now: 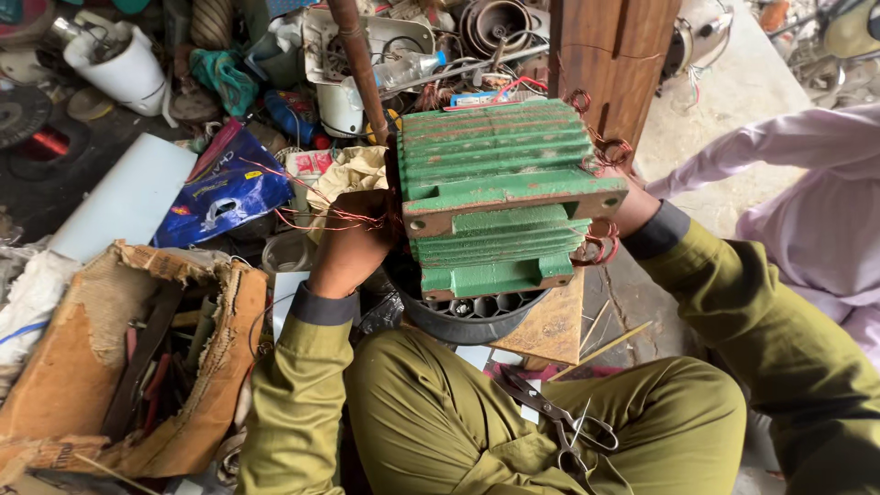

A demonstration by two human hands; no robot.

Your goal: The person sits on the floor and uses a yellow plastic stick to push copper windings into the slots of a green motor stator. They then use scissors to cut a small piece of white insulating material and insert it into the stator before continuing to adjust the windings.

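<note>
A torn cardboard box (137,367) sits at the lower left, its ragged walls folded open, holding long dark tools and red-handled pieces packed upright.

In the centre, a green motor housing (500,197), made of ribbed cast metal with chipped paint and a flat mounting foot, rests on a round black ring (467,316) just above the person's lap. The left hand (353,243) is pressed against the housing's left end, fingers closed on it among loose copper wire (312,215). The right hand (632,206) holds the right end, mostly hidden behind the housing, where more copper coils curl out.

Scissors (564,422) lie on the olive-green trouser leg. A blue plastic bag (225,192) and a white cylinder (115,64) lie in the clutter behind. A wooden post (610,60) stands just behind the housing. Another person's pale pink sleeve (807,147) reaches in at right.
</note>
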